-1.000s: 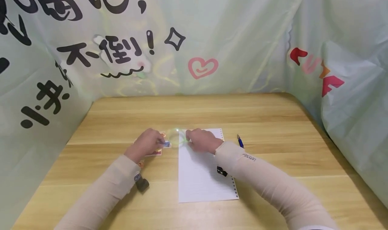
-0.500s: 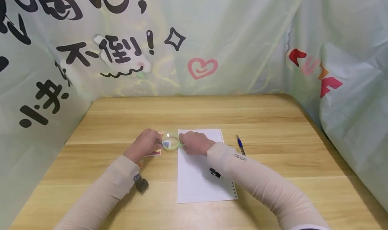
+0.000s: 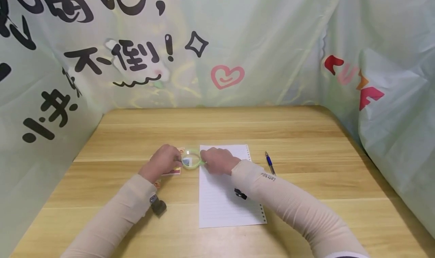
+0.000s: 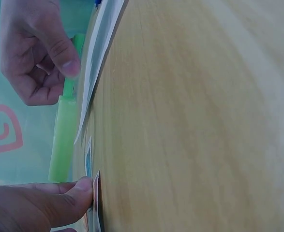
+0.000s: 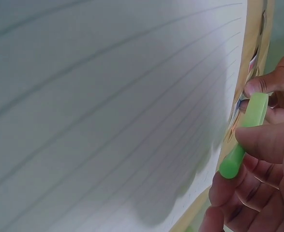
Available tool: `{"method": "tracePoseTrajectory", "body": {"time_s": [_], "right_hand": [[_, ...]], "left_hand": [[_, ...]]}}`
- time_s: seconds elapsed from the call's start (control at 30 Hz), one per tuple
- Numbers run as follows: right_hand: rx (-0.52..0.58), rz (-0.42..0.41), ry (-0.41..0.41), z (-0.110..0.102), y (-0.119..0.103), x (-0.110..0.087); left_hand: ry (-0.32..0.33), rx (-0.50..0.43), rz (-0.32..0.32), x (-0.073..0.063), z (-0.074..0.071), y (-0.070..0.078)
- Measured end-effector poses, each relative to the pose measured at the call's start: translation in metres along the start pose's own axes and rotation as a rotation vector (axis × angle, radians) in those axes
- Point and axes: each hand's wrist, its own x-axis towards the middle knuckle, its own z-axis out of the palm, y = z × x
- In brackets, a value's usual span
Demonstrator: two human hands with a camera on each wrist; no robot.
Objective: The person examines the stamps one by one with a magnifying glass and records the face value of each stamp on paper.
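My right hand (image 3: 219, 160) grips the green handle of a round magnifying glass (image 3: 191, 167), its lens standing over a small bluish picture card (image 3: 187, 161). Thumb and curled fingers wrap the handle in the right wrist view. My left hand (image 3: 164, 160) pinches this card at its edge, between thumb and forefinger. In the left wrist view the thumb presses on the card, close to the lens rim. More small reddish picture cards (image 3: 175, 171) lie beside and partly under the left hand, so how many there are is hidden.
A lined sheet of paper (image 3: 227, 205) with punched holes lies under the right hand and forearm. To its right is a blue pen (image 3: 269, 161). The wooden table (image 3: 306, 137) reaches back to printed cloth walls (image 3: 272, 61). Each wrist carries a small black camera.
The right hand has moved left and slightly down, bringing the magnifying glass over the bluish card beside the left hand. Over the last half second both hands have stayed almost still.
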Motion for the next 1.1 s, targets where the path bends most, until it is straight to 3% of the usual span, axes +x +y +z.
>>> {"method": "tracePoseTrajectory", "body": {"time_s": [0.33, 0.57, 0.9, 1.1], "right_hand": [[0.047, 0.035, 0.012, -0.005, 0.006, -0.010], [0.092, 0.052, 0.059, -0.012, 0.017, -0.020], [0.156, 0.049, 0.168, -0.027, 0.036, -0.047], [0.229, 0.092, 0.223, -0.032, 0.050, -0.066]], "left_hand": [[0.002, -0.038, -0.012, -0.001, -0.001, 0.004], [-0.038, -0.029, -0.017, -0.003, -0.006, 0.007], [-0.102, -0.019, -0.008, 0.001, -0.010, 0.009], [-0.089, 0.007, 0.006, 0.001, -0.011, 0.013]]}}
